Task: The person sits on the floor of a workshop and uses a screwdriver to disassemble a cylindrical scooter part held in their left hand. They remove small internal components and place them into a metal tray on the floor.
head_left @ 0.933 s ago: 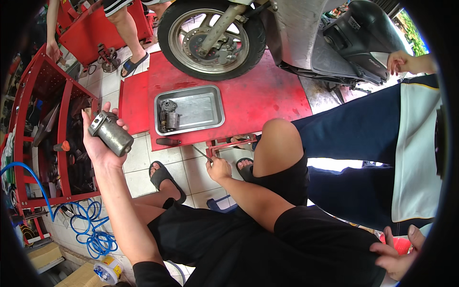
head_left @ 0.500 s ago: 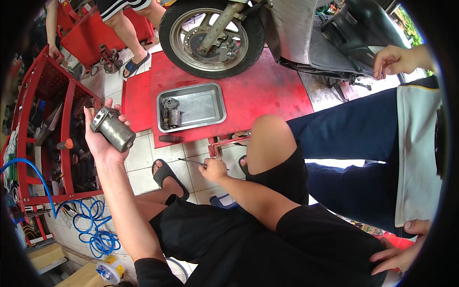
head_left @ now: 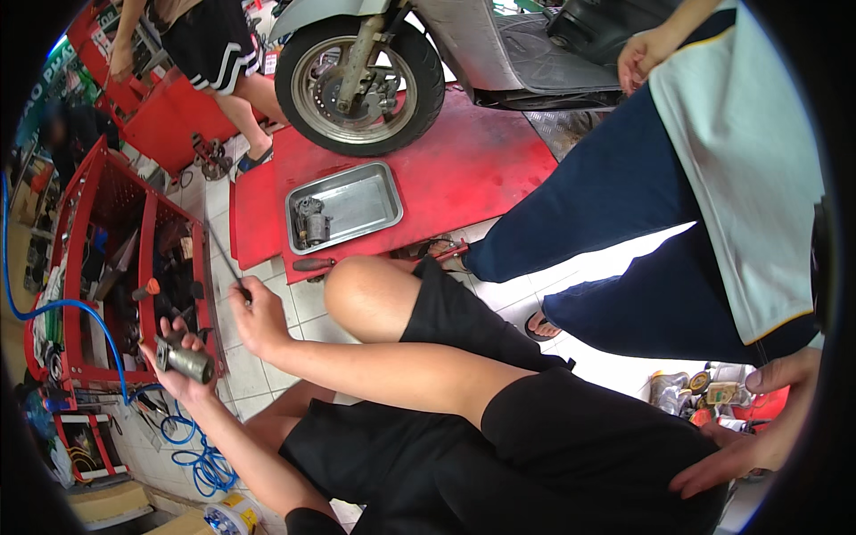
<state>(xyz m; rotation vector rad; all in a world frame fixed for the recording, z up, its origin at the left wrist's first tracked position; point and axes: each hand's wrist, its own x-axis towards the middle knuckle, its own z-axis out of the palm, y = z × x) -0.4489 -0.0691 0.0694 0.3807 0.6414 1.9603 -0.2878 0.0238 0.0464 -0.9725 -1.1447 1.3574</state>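
Observation:
My left hand (head_left: pixel 183 379) cradles a small cylindrical metal motor (head_left: pixel 190 362), palm up and fingers curled round its far side. The motor is dull and worn, with a bracket-like end near my fingers. Beside it, slightly higher and to the right, my right hand (head_left: pixel 260 323) is closed on a long thin dark rod-like tool (head_left: pixel 226 253). The tool's shaft points up and left past the red cabinet; my fingers hide its grip end. A silver metal tray (head_left: pixel 367 225) on the red platform holds worn metal parts (head_left: pixel 310 223).
A scooter's front wheel (head_left: pixel 359 87) stands on the red platform (head_left: pixel 473 178). A dark-handled tool (head_left: pixel 314 265) lies at its near edge. A red cabinet (head_left: pixel 147 245) and a coiled blue hose (head_left: pixel 201 468) are on the left. A person in a pale shirt (head_left: pixel 749 160) stands close at right.
My right hand has moved left with the rod-like tool, whose shaft now points upward. My left hand has lowered with the motor. The view has shifted, and the person at right appears closer.

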